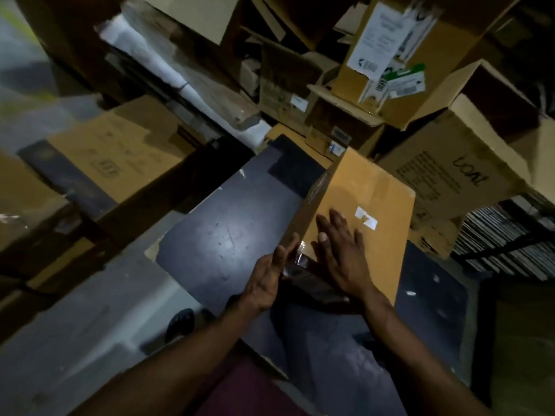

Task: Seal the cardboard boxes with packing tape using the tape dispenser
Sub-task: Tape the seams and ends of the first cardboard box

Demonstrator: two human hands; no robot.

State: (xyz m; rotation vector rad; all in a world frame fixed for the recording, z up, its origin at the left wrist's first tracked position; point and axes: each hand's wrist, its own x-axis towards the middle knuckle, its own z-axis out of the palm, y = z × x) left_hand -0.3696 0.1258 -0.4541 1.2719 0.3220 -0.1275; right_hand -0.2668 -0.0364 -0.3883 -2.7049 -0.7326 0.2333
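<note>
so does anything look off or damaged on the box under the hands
The box has a torn white label scrap on top, and loose clear tape sticks up at its near corner between the left hand and right hand.

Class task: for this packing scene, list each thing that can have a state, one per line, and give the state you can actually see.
Cardboard box: closed, lying on the dark table.
Clear tape: stuck over the box's near corner.
Left hand: open, fingers straight against the box's side.
Right hand: open, flat on the box's top.
White label: stuck on top, torn.
Tape dispenser: not visible.
</note>
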